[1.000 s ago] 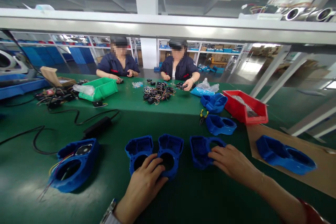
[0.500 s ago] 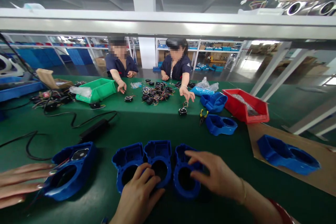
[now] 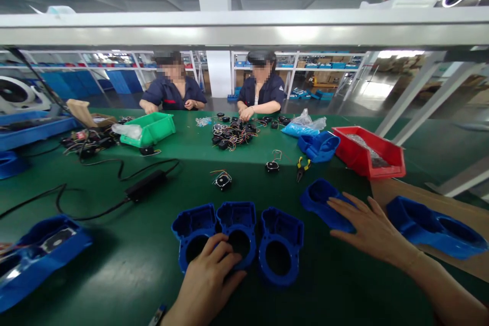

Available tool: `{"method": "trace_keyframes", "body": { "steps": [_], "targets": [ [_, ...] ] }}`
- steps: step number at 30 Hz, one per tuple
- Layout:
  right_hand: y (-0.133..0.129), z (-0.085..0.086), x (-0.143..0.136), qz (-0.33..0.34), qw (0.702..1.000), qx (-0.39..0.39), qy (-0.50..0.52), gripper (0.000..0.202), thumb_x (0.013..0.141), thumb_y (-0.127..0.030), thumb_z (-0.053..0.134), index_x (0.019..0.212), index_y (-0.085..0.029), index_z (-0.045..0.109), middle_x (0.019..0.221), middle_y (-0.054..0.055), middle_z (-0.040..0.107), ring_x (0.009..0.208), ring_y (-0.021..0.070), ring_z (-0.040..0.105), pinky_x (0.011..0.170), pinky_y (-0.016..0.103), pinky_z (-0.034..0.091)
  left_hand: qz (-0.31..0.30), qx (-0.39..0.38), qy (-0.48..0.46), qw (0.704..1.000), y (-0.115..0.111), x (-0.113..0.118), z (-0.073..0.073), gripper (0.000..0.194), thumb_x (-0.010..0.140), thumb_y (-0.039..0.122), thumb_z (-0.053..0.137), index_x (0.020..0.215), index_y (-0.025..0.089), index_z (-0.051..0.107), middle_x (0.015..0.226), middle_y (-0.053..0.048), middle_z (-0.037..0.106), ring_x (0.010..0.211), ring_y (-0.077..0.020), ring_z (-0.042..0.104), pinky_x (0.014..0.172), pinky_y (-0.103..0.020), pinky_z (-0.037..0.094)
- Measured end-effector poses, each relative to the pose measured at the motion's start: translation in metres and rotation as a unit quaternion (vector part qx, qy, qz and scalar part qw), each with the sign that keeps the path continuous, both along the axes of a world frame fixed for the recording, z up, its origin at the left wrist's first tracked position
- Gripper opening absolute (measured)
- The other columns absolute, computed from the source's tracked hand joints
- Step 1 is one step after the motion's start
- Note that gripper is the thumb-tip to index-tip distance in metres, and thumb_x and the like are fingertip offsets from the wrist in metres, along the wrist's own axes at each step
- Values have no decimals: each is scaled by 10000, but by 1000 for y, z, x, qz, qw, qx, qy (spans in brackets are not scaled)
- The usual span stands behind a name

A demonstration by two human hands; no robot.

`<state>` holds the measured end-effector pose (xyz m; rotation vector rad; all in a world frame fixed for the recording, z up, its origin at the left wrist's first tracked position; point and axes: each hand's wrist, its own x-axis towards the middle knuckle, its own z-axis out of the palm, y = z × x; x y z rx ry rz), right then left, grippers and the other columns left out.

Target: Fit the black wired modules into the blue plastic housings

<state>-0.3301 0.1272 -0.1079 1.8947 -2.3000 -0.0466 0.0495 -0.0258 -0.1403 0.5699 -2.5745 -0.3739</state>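
Note:
Three blue plastic housings stand in a row before me: a left one (image 3: 194,219), a middle one (image 3: 239,214) and a right one (image 3: 280,234). My left hand (image 3: 212,275) is closed on the middle housing's ring, fingertips in its round opening and thumb at the near rim. It partly covers the left housing. My right hand (image 3: 370,229) reaches across a fourth blue housing (image 3: 319,196), which lies tilted. Its thumb is at the near side and its fingers over the top, gripping the right end. The exact finger contact is partly hidden.
Small wired motors (image 3: 222,180) lie beyond the row, with a wired pile (image 3: 233,135) farther back. Pliers (image 3: 301,168), a red bin (image 3: 393,165), a green bin (image 3: 153,130) and a black adapter (image 3: 145,186) are around. Two co-workers (image 3: 262,94) sit opposite. A shelf beam (image 3: 244,35) crosses overhead.
My right hand has left the right housing and reached the farther one, which has turned and come nearer. Another motor now lies beyond the row. A hand at far left has left view.

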Motion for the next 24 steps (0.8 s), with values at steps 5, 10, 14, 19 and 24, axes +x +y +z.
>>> {"method": "trace_keyframes", "body": {
  "steps": [5, 10, 14, 19, 24],
  "targets": [
    [9, -11, 4, 46, 999, 4, 7, 507, 860, -548, 486, 1232, -223, 600, 1190, 125, 626, 1136, 329, 550, 1033, 662, 303, -11, 10, -1, 1000, 7, 0, 2, 207, 781, 174, 688, 973, 226, 631, 930, -36, 630, 1095, -290, 542, 799, -439, 585],
    [18, -15, 63, -5, 998, 4, -63, 520, 926, -464, 322, 1200, -141, 624, 1101, 152, 669, 1006, 284, 637, 843, 468, 559, -25, 8, -8, 1000, 21, 1, 3, 277, 744, 181, 731, 990, 236, 617, 926, -26, 643, 1069, -297, 561, 748, -421, 603],
    [14, -7, 84, -38, 995, 7, -94, 644, 927, -479, 274, 1384, -48, 416, 1200, 185, 623, 1010, 291, 646, 838, 438, 565, -45, 14, -34, 998, 29, 2, 6, 274, 785, 234, 705, 1038, 228, 600, 932, -28, 650, 1068, -288, 568, 731, -396, 606],
    [-43, 48, 70, -8, 990, 48, -132, 574, 909, -554, 328, 1326, -199, 498, 986, 84, 716, 840, 286, 686, 739, 452, 557, -74, 37, -83, 993, 26, 14, 27, 475, 753, 293, 748, 1179, 232, 547, 1200, -51, 610, 1137, -276, 551, 804, -379, 588],
    [-174, 81, 113, 100, 969, 130, -185, 490, 907, -567, 412, 1203, -204, 559, 1020, 49, 705, 918, 185, 658, 802, 277, 501, -38, 125, -25, 991, -9, 28, 71, 360, 887, 256, 574, 1242, 258, 516, 1243, -48, 588, 1074, -187, 595, 904, -328, 528]
  ]
}}
